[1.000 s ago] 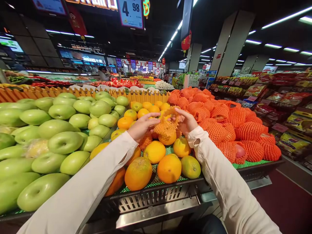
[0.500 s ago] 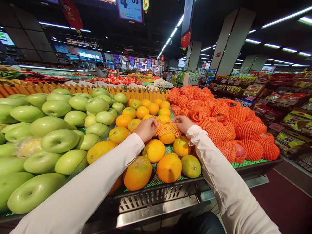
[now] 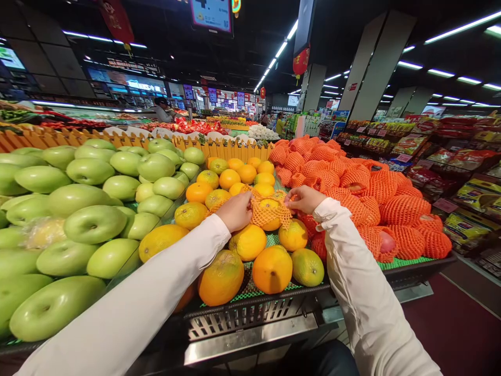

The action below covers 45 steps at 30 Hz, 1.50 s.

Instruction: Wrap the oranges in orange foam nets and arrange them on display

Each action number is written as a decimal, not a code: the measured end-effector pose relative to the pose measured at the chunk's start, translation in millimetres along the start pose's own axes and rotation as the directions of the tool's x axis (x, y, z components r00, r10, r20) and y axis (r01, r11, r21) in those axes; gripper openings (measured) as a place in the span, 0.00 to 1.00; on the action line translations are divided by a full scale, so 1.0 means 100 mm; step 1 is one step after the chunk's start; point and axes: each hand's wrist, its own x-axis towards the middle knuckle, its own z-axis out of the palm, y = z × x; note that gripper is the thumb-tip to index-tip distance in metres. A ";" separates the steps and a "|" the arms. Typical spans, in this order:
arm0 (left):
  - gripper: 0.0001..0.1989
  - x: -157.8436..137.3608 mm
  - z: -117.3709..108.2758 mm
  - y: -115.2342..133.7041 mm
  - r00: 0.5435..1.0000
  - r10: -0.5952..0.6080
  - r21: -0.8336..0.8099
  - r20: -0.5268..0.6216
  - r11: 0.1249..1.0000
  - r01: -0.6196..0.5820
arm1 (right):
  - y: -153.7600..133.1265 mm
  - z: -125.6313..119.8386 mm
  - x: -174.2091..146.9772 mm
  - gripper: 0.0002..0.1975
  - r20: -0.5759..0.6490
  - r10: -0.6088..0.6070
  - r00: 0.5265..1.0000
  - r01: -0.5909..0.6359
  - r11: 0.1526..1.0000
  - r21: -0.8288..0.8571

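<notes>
Both of my hands pinch an orange foam fruit net stretched over the oranges in the middle of the display. My left hand has its fingers closed on the net's left side. At its right side, my right hand pinches the edge between thumb and fingers. An orange shows through and below the mesh; whether the net wraps it or only lies across it I cannot tell. Nearer me sit more loose oranges, and a greenish one is at the front right.
Green apples fill the left side. Red fruit in orange foam nets is piled on the right. A black crate edge runs along the front, and an orange picket fence along the back. Packaged goods on shelves stand at far right.
My right hand has moved slightly right, pulling the net wider. The net now spreads lower over the orange. My left hand stays nearly in place.
</notes>
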 end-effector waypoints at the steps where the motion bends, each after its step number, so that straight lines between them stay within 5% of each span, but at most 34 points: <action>1: 0.11 0.00 0.00 0.00 1.000 0.006 0.016 -0.002 1.000 -0.006 | -0.01 0.01 0.01 0.18 -0.117 -0.063 0.991 0.065 0.998 0.010; 4: 0.12 0.00 0.03 -0.02 0.999 0.043 0.039 -0.026 0.998 -0.042 | -0.07 0.12 0.05 0.19 -0.362 -0.419 0.833 0.451 0.892 0.005; 6: 0.12 0.01 0.06 -0.04 0.996 0.072 0.017 -0.047 0.997 -0.072 | -0.11 0.20 0.07 0.20 -0.285 -0.628 0.724 0.650 0.759 -0.022; 8: 0.11 0.02 0.09 -0.07 0.994 0.090 -0.016 -0.066 0.996 -0.091 | -0.13 0.24 0.06 0.18 -0.163 -0.699 0.697 0.697 0.713 -0.077; 12: 0.10 0.03 0.09 -0.09 0.994 0.078 -0.043 -0.076 0.996 -0.081 | -0.08 0.19 -0.02 0.20 -0.072 -0.628 0.775 0.604 0.769 -0.211; 20: 0.08 0.05 0.10 -0.10 0.992 0.058 -0.242 -0.108 0.967 -0.083 | -0.20 0.31 -0.09 0.43 -0.010 -0.429 0.903 0.380 0.812 -0.442; 24: 0.11 0.07 0.10 -0.12 0.994 0.019 -0.397 -0.108 0.916 -0.061 | -0.26 0.32 -0.10 0.43 -0.018 -0.381 0.924 0.339 0.842 -0.420; 29: 0.13 0.06 0.00 -0.08 0.933 -0.134 -0.669 -0.335 0.731 -0.135 | -0.16 0.20 -0.07 0.40 -0.388 -0.373 0.843 0.409 0.912 0.011; 32: 0.18 0.03 -0.05 -0.02 0.944 -0.157 -0.838 -0.290 0.518 -0.172 | -0.11 0.20 -0.01 0.45 -0.504 -0.319 0.803 0.554 0.711 0.432; 35: 0.20 0.02 -0.04 0.02 0.977 -0.040 -0.911 -0.209 0.370 -0.180 | -0.14 0.28 0.02 0.49 -0.412 -0.334 0.848 0.530 0.507 0.680; 40: 0.26 0.03 0.01 -0.03 0.959 -0.072 -0.838 -0.274 0.508 -0.202 | -0.25 0.42 -0.02 0.45 -0.147 -0.336 0.931 0.307 0.498 0.811; 45: 0.27 0.04 0.01 -0.06 0.951 -0.075 -0.790 -0.301 0.577 -0.205 | -0.34 0.45 -0.05 0.39 -0.086 -0.232 0.969 0.178 0.413 0.893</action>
